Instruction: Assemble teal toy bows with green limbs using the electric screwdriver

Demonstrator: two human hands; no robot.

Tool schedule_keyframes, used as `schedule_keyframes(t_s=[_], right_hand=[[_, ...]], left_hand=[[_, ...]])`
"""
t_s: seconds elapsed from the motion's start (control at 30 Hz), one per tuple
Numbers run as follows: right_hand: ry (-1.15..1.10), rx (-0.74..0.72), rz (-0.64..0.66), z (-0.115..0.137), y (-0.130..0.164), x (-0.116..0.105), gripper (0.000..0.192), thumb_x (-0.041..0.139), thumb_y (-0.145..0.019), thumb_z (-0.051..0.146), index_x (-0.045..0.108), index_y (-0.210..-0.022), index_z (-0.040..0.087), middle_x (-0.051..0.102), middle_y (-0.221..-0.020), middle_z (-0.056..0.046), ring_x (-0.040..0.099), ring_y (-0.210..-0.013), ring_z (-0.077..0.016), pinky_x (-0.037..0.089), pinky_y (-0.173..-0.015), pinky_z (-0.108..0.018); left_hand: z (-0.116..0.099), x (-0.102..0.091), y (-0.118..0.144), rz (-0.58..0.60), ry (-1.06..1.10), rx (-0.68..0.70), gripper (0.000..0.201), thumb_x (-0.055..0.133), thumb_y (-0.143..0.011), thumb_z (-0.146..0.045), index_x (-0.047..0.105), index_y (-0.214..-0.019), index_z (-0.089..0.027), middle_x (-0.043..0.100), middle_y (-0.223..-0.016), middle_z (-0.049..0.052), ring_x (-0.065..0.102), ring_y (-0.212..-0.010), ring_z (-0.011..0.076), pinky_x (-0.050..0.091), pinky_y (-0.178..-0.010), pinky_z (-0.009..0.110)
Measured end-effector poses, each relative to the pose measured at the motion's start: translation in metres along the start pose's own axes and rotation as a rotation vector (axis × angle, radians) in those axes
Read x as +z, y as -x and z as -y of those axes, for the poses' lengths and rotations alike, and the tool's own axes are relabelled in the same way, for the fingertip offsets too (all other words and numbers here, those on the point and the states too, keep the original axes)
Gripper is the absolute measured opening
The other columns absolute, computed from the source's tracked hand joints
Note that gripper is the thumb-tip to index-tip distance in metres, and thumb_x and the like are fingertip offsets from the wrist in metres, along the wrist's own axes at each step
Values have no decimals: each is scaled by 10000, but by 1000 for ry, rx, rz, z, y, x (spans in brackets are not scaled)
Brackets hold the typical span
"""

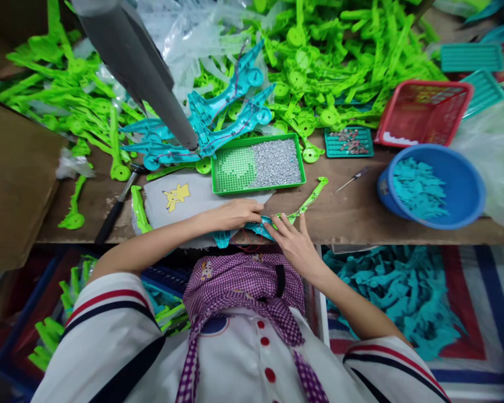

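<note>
Brown workbench (353, 215), hands (239, 214) at blue plastic part (259, 229), left curled, right half-spread, grip unclear

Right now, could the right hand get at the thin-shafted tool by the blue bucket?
Probably yes: bare bench lies between the right hand and the thin-shafted tool, with the green strip off to the left. The hand is busy at the blue piece, though.

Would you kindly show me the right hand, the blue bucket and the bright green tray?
Right hand (294, 243), head view: back of the hand.
Blue bucket (465, 187), head view: inner wall, right side.
Bright green tray (234, 171), head view: bare perforated floor.
</note>
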State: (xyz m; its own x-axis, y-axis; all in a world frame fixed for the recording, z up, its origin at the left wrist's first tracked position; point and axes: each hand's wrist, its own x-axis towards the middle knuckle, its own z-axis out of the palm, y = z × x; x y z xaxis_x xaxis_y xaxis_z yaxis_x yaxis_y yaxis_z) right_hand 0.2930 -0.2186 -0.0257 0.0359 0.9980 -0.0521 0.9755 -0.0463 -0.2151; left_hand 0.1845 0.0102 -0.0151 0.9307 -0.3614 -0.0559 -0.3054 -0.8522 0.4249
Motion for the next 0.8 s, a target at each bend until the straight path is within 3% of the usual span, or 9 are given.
schedule_keyframes(t_s=[0.1, 0.2, 0.33, 0.43, 0.57, 0.67, 0.73, 0.8], right_hand=[[-7, 6, -30, -1, 2, 4, 563, 379, -937, 34, 504, -1468, 175, 548, -1477, -180, 474, -1407, -381, 354, -1105, -742], [-66, 10, -167, -3, 10, 10, 597, 384, -933, 18, 476, -1491, 210, 550, -1483, -150, 480, -1417, -316, 353, -1158, -662], [-248, 167, -554, -12, 21, 14, 559, 443, -961, 70, 497, -1470, 295, 611, -1412, -98, 571, -1331, -228, 370, -1197, -557], [-370, 338, -749, -26, 22, 19, 383, 523, -968, 160, 646, -1304, 298, 695, -1246, -75, 655, -1190, -223, 452, -1141, -526], [-415, 391, -761, -41, 14, 26, 222, 586, -955, 230, 724, -1128, 248, 725, -1140, -84, 675, -1125, -239, 505, -1072, -523], [-430, 388, -785, -42, 1, 25, 194, 589, -955, 246, 730, -1088, 236, 725, -1128, -90, 674, -1106, -233, 538, -1019, -491], [-428, 361, -778, -39, -12, 20, 196, 577, -962, 260, 728, -1085, 235, 726, -1131, -88, 669, -1119, -229, 541, -1002, -477], [-400, 305, -754, -36, -26, 13, 198, 572, -965, 272, 725, -1086, 238, 730, -1136, -81, 664, -1134, -226, 523, -1019, -480]], left_hand=[[-2, 1, 1, 24, -97, -12, 276, 498, -908, -81, 727, -1007, -200, 659, -953, 80, 573, -849, 201, 396, -704, 323], [-4, 2, 5, -26, -132, -47, 328, 524, -886, -63, 723, -1077, -241, 679, -1122, 86, 597, -951, 224, 414, -755, 343], [-17, 4, 25, -275, -54, -149, 466, 504, -892, -37, 675, -1215, -326, 598, -1382, 76, 583, -1168, 250, 451, -898, 414], [-43, 10, 51, -509, 21, -288, 449, 519, -941, -90, 635, -1280, -361, 613, -1361, 67, 583, -1221, 241, 483, -954, 444], [-93, 27, 82, -772, 75, -520, 362, 589, -942, -129, 673, -1226, -336, 671, -1215, 54, 657, -1100, 207, 548, -915, 392], [-119, 39, 86, -950, 123, -701, 288, 634, -925, -144, 707, -1154, -302, 691, -1110, 35, 685, -986, 176, 571, -858, 343], [-120, 41, 80, -1073, 113, -783, 256, 653, -919, -162, 715, -1133, -288, 691, -1082, 29, 682, -982, 173, 571, -869, 344], [-107, 35, 70, -1144, 92, -816, 239, 652, -925, -186, 713, -1138, -276, 683, -1104, 36, 671, -1028, 181, 559, -922, 371]])
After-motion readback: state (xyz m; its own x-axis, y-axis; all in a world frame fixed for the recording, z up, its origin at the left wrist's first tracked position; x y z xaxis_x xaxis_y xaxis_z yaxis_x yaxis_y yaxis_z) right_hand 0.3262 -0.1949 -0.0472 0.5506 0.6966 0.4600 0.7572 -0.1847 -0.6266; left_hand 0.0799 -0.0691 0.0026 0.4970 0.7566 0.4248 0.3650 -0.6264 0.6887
